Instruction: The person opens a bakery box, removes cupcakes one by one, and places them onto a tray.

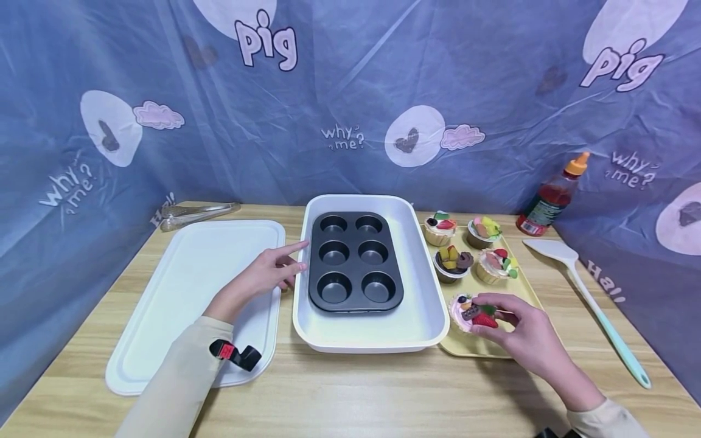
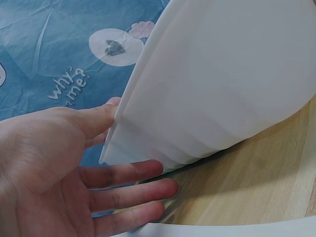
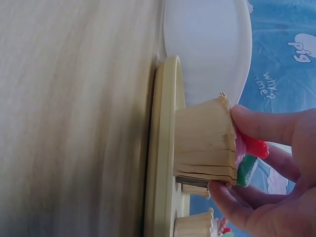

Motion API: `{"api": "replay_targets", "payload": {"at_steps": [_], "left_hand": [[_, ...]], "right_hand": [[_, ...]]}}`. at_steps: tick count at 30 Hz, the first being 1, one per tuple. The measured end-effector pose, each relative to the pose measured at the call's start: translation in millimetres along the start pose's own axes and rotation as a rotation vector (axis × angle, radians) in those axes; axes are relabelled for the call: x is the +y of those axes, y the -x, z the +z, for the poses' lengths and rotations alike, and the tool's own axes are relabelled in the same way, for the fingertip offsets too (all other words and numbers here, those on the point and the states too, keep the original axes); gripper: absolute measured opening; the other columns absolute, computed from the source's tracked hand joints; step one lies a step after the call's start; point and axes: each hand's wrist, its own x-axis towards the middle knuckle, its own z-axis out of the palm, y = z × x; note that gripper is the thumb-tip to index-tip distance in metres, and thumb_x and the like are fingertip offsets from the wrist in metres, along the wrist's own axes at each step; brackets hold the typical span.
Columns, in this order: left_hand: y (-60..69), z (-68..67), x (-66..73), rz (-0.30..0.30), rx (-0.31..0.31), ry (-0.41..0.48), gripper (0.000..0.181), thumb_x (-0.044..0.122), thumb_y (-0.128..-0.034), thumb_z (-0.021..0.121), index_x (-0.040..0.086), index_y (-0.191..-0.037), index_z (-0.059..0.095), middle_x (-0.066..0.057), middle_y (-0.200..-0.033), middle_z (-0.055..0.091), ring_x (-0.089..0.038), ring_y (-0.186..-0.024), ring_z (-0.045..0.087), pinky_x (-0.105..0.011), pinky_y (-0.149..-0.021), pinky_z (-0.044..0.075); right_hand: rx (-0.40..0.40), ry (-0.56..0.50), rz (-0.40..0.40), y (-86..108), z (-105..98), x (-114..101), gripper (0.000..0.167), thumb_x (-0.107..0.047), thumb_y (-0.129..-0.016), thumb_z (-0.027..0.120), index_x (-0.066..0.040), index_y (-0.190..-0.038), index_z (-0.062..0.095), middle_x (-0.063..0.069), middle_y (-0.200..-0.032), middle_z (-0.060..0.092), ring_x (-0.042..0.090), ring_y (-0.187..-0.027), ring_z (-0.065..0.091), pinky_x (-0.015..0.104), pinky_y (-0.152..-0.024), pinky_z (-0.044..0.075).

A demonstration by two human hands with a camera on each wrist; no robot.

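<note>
My right hand [image 1: 523, 331] pinches a cupcake [image 3: 205, 143] near its top edge, thumb on one side and fingers on the other. This cupcake carries pink cream, a strawberry and a chocolate piece. Its base appears to touch the yellow tray [image 1: 471, 350], at the tray's near left corner. My left hand [image 1: 268, 269] touches the left rim of a deep white pan [image 1: 361, 336] with thumb and index finger. The other fingers extend straight beside the pan's outer wall in the left wrist view. Inside the pan lies a dark muffin tin [image 1: 353, 261] with several bare cups.
Several other cupcakes, including a chocolate one [image 1: 450, 275], stand on the yellow tray. A white tray [image 1: 219, 255] lies at left, metal tongs [image 1: 199, 213] behind it. At right are a red sauce bottle [image 1: 550, 201] and a white-and-teal spatula [image 1: 588, 301]. A blue curtain encloses the table.
</note>
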Motion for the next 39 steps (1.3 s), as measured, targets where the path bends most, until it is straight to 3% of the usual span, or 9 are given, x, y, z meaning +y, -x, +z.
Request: {"api": "replay_targets", "payload": {"at_steps": [9,16,19,23,26,30,34,37,39], "left_hand": [[-0.4,1.0,0.5,-0.012,0.003,-0.016,0.059,0.025,-0.1015,0.063,0.017,-0.156,0.040,-0.022,-0.112,0.068,-0.019,-0.076,0.067,-0.033,-0.070,0.058],[-0.4,3.1,1.6,-0.004,0.006,-0.032,0.059,0.024,-0.1017,0.062,0.017,-0.156,0.040,-0.021,-0.111,0.068,-0.020,-0.075,0.066,-0.033,-0.069,0.058],[0.6,3.2,3.7,0.004,0.008,-0.054,0.059,0.024,-0.1021,0.061,0.018,-0.156,0.039,-0.019,-0.109,0.068,-0.021,-0.075,0.065,-0.034,-0.069,0.057],[3.4,-1.2,7.7,0.033,0.038,-0.089,0.060,0.025,-0.1018,0.062,0.015,-0.156,0.040,-0.019,-0.112,0.067,-0.023,-0.079,0.067,-0.034,-0.069,0.057],[7.5,-9.1,13.6,0.096,0.121,-0.172,0.059,0.027,-0.1010,0.063,0.011,-0.154,0.043,-0.020,-0.118,0.069,-0.026,-0.087,0.070,-0.036,-0.073,0.057],[17.8,-20.7,29.1,0.147,0.290,-0.351,0.061,0.034,-0.0994,0.065,0.011,-0.153,0.045,-0.020,-0.132,0.064,-0.034,-0.111,0.065,-0.048,-0.090,0.054],[27.5,-27.1,39.7,0.192,0.442,-0.502,0.071,0.039,-0.0944,0.071,0.012,-0.154,0.043,-0.021,-0.150,0.047,-0.042,-0.137,0.045,-0.063,-0.107,0.041],[29.0,-28.3,41.6,0.232,0.525,-0.606,0.082,0.042,-0.0891,0.076,0.011,-0.155,0.040,-0.024,-0.160,0.031,-0.045,-0.148,0.028,-0.065,-0.116,0.029],[28.9,-28.8,42.2,0.247,0.556,-0.669,0.089,0.046,-0.0861,0.078,0.010,-0.157,0.037,-0.026,-0.164,0.021,-0.047,-0.152,0.018,-0.064,-0.121,0.020]], "right_hand": [[-0.049,0.037,-0.035,-6.7,-6,5,0.052,-0.010,-0.064,0.095,-0.012,-0.112,0.075,0.013,-0.115,0.073,-0.023,-0.106,0.047,0.003,-0.081,0.047],[-0.056,0.014,-0.072,-26.4,-17,-1,0.056,-0.006,-0.066,0.093,-0.006,-0.119,0.071,0.021,-0.124,0.068,-0.024,-0.113,0.043,0.000,-0.086,0.043],[-0.088,0.069,-0.050,-40.1,-25,-11,0.055,-0.014,-0.073,0.091,-0.006,-0.122,0.070,0.022,-0.128,0.066,-0.004,-0.116,0.056,0.006,-0.085,0.046],[-0.112,0.175,-0.021,-58.6,-31,-26,0.052,-0.027,-0.084,0.084,-0.007,-0.129,0.067,0.023,-0.128,0.064,0.037,-0.109,0.062,0.042,-0.086,0.054],[-0.095,0.191,-0.003,-70.7,-31,-35,0.052,-0.032,-0.091,0.077,-0.007,-0.134,0.063,0.025,-0.128,0.061,0.042,-0.106,0.059,0.058,-0.084,0.047],[-0.054,0.203,0.023,-82.3,-28,-42,0.059,-0.035,-0.094,0.073,-0.007,-0.143,0.055,0.027,-0.134,0.055,0.039,-0.102,0.055,0.058,-0.084,0.044],[-0.029,0.254,0.064,-89.9,-25,-46,0.072,-0.042,-0.093,0.072,-0.007,-0.150,0.047,0.030,-0.144,0.047,0.048,-0.118,0.052,0.067,-0.094,0.041],[0.002,0.270,0.072,-93.4,-24,-45,0.081,-0.044,-0.090,0.075,-0.004,-0.152,0.043,0.032,-0.150,0.041,0.054,-0.133,0.041,0.073,-0.101,0.034],[0.023,0.275,0.067,-94.2,-24,-44,0.085,-0.043,-0.088,0.077,-0.003,-0.154,0.039,0.033,-0.153,0.036,0.056,-0.134,0.039,0.073,-0.103,0.033]]}}
